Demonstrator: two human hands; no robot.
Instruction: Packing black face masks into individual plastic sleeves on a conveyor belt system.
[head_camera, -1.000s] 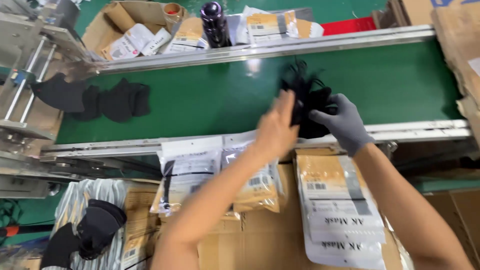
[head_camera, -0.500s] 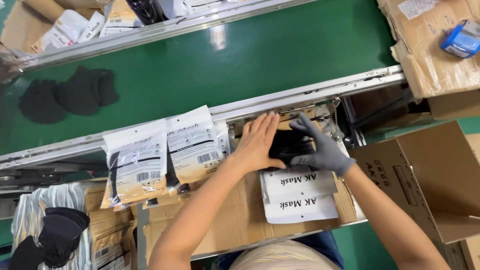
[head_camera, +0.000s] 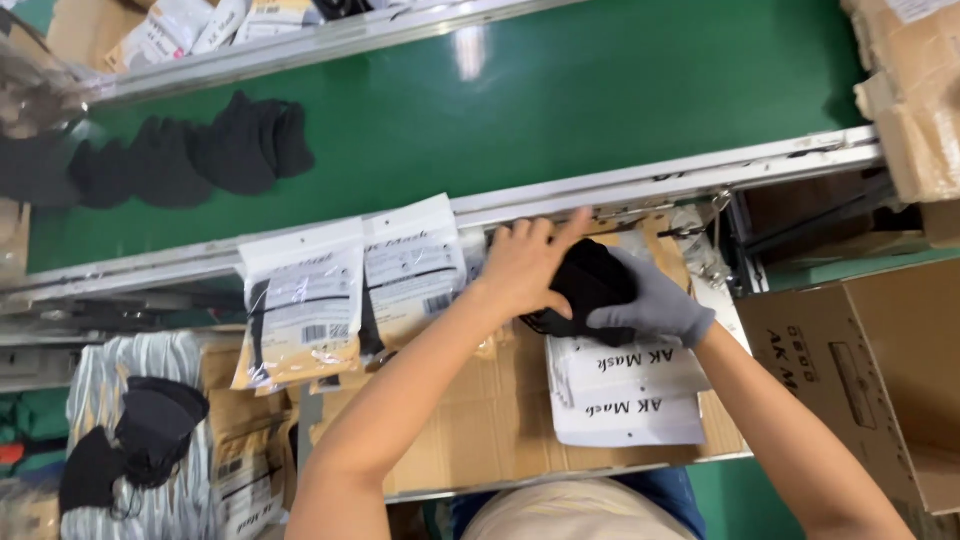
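Note:
My bare left hand (head_camera: 527, 268) and my grey-gloved right hand (head_camera: 655, 302) both grip a small stack of black masks (head_camera: 587, 285). The stack is held low over a cardboard work surface (head_camera: 480, 410), just above a pile of white flat pouches (head_camera: 625, 395). The left hand's fingers press on the top and left of the stack. My right hand wraps its lower right side. Both sit just below the conveyor's near metal rail (head_camera: 660, 180).
A green conveyor belt (head_camera: 560, 100) carries a row of black masks (head_camera: 190, 150) at the left. Filled clear-and-tan mask packets (head_camera: 345, 290) lean by the rail. More black masks (head_camera: 130, 435) lie at lower left. Open cardboard boxes (head_camera: 870, 360) stand at right.
Both hands lifted the black masks off the belt and drew them down onto the cardboard over the white pouches. The view has followed downward and closer.

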